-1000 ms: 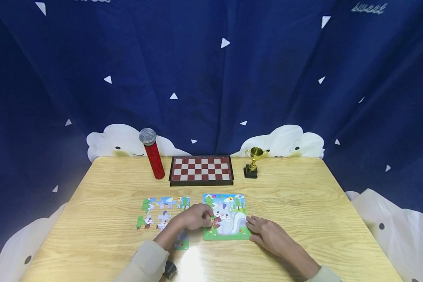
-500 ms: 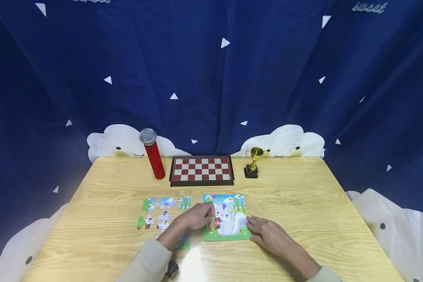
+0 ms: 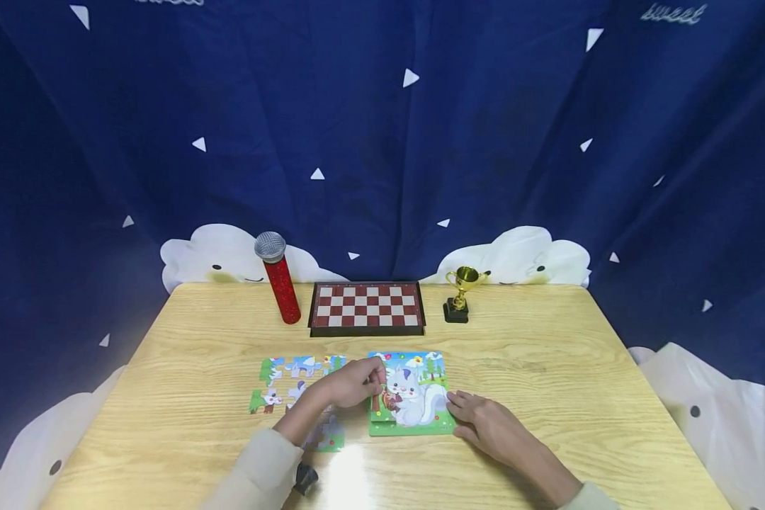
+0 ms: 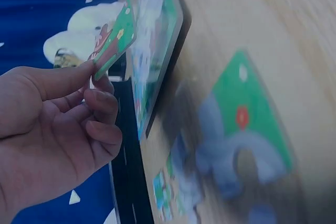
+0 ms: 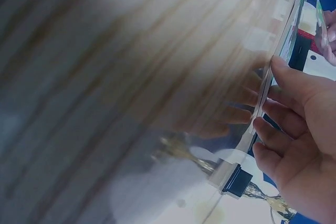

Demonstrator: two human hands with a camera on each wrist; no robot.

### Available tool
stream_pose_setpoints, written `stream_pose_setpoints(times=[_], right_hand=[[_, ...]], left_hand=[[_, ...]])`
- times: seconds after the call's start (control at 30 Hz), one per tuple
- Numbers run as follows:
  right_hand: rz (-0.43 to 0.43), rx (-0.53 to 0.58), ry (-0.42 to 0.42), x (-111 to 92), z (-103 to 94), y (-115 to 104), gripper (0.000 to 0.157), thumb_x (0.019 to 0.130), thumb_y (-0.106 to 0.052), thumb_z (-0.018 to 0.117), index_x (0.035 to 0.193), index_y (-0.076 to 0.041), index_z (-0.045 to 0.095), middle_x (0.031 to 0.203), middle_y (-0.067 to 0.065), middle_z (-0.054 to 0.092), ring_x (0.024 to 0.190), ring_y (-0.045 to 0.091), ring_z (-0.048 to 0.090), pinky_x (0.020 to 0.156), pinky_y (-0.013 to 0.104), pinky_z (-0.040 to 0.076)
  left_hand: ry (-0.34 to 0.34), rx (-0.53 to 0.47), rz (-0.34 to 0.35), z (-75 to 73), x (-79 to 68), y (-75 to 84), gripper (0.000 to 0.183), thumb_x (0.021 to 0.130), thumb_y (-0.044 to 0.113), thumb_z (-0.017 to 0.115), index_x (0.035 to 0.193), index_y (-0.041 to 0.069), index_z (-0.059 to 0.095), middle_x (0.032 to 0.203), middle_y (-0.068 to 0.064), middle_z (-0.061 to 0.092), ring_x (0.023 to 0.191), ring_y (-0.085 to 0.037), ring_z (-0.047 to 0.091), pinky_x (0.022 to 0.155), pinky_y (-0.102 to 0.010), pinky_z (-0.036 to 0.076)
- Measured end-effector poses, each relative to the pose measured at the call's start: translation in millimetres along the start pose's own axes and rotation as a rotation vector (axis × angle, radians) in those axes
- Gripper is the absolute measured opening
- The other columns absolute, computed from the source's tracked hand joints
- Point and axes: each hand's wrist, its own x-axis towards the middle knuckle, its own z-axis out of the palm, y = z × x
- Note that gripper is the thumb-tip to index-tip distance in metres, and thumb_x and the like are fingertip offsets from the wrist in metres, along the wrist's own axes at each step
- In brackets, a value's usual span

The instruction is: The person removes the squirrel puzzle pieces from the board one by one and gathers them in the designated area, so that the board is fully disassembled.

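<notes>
My left hand [image 3: 357,382] pinches a jigsaw piece [image 4: 118,40] between thumb and fingers. Green, with red and brown on it, the piece tilts up above the lower left part of the squirrel puzzle board [image 3: 414,404]. In the left wrist view the other fingers curl loosely beneath. My right hand [image 3: 487,425] touches the board's right edge with its thumb and extended fingertips, as the right wrist view also shows. Left of the board lie loose jigsaw pieces [image 3: 272,370] on the table; my left forearm partly hides several.
Behind the board, a red-and-white checkered game board [image 3: 366,304] lies on the wooden table [image 3: 535,354]. A red microphone [image 3: 282,287] stands to its left and a small gold trophy cup [image 3: 462,283] to its right. A dark blue curtain [image 3: 357,106] hangs behind.
My left hand has lifted the jigsaw piece, and its near edge now stands tilted above the board. The right hand stays at the board's right edge.
</notes>
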Motion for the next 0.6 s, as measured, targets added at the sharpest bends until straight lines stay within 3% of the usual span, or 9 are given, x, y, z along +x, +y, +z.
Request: stream_pose_setpoints(times=[0.3, 0.4, 0.6], right_hand=[[0.007, 0.021, -0.011, 0, -1.2, 0, 0.042, 0.087, -0.025, 0.066, 0.122, -0.001, 0.062, 0.13, 0.014, 0.059, 0.117, 0.031, 0.058, 0.093, 0.044, 0.049], [0.005, 0.022, -0.015, 0, -0.6, 0, 0.042, 0.087, -0.025, 0.065, 0.122, -0.002, 0.062, 0.13, 0.013, 0.059, 0.118, 0.03, 0.058, 0.093, 0.044, 0.049], [-0.005, 0.02, -0.008, 1, -0.5, 0, 0.042, 0.087, -0.024, 0.066, 0.122, -0.001, 0.062, 0.129, 0.014, 0.06, 0.117, 0.03, 0.059, 0.092, 0.043, 0.05]], left_hand=[[0.055, 0.007, 0.007, -23.1, -23.7, -18.3, 0.005, 0.096, 0.004, 0.048, 0.099, 0.003, 0.052, 0.087, -0.005, 0.057, 0.073, -0.017, 0.053, 0.059, -0.026, 0.04], [0.071, 0.017, 0.004, -31.0, -35.0, -24.6, 0.005, 0.096, 0.004, 0.049, 0.099, 0.002, 0.052, 0.087, -0.005, 0.057, 0.072, -0.016, 0.051, 0.058, -0.026, 0.039], [0.056, -0.017, -0.001, -47.6, -62.0, -38.7, 0.005, 0.095, 0.002, 0.049, 0.097, -0.001, 0.052, 0.084, -0.011, 0.059, 0.072, -0.025, 0.061, 0.056, -0.024, 0.037]])
